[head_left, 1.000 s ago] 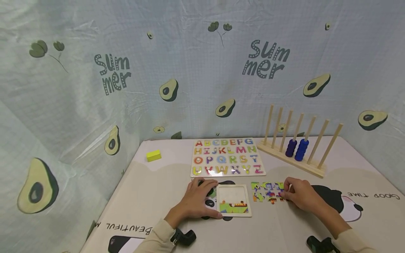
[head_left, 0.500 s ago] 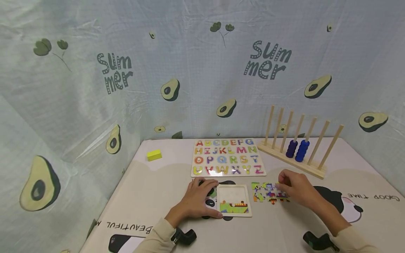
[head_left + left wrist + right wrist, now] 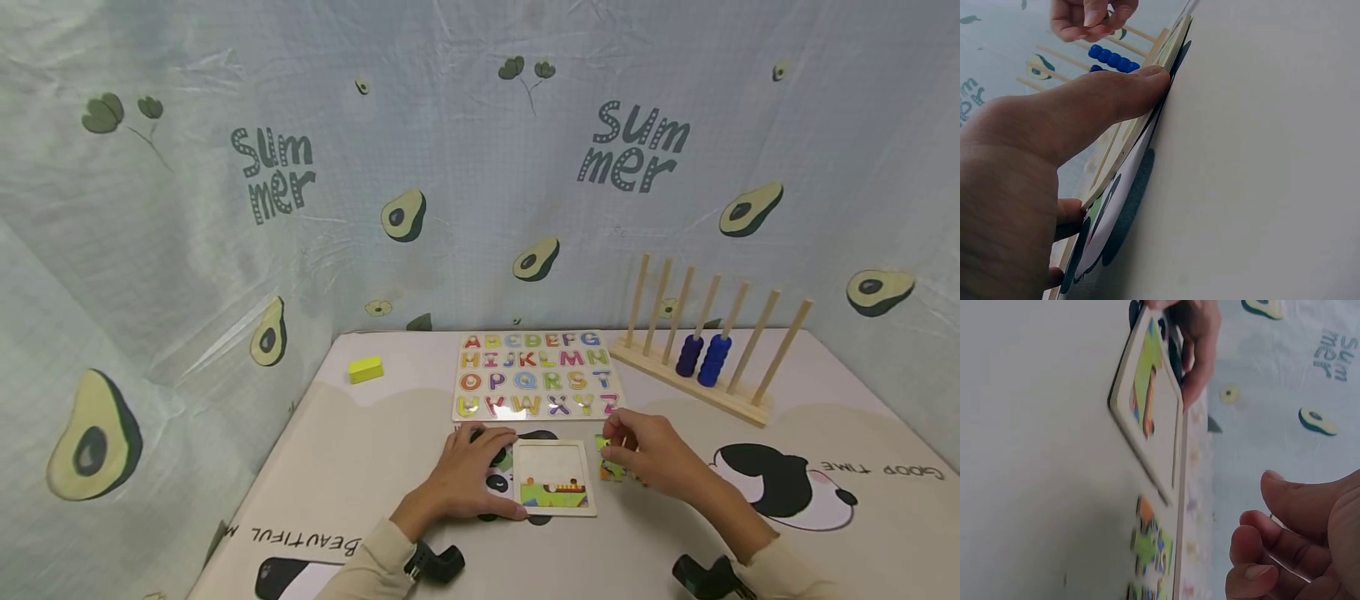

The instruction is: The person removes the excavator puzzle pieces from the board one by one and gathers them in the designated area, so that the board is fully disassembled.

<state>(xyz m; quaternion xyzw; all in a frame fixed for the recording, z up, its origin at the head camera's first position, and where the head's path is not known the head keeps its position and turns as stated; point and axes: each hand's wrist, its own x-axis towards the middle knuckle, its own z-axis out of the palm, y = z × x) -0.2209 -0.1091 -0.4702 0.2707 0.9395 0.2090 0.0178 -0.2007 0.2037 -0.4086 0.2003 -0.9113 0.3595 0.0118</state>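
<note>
My left hand (image 3: 474, 472) holds the square wooden puzzle frame (image 3: 592, 500) by its left side. The thumb rests at the near edge and the fingers at the far edge. Colourful puzzle pieces with green ground and figures fill the lower part of the frame; its upper part is bare wood. My right hand (image 3: 651, 450) is over the loose jigsaw pieces (image 3: 1147, 547) right of the frame, hiding most of them in the head view. Its thumb and fingers are bent, with a gap between them in the right wrist view (image 3: 1291, 544). I cannot tell whether they hold a piece.
Behind the frame lies an alphabet board (image 3: 536, 390) with coloured letters. A wooden peg rack (image 3: 678, 375) with dark blue beads (image 3: 714, 360) stands at the back right. Towards the back left is a yellow block (image 3: 365, 369). A printed cloth covers the table.
My right hand has moved left from the right end of the loose pieces to their left end, nearer the frame. My left hand has stayed on the frame.
</note>
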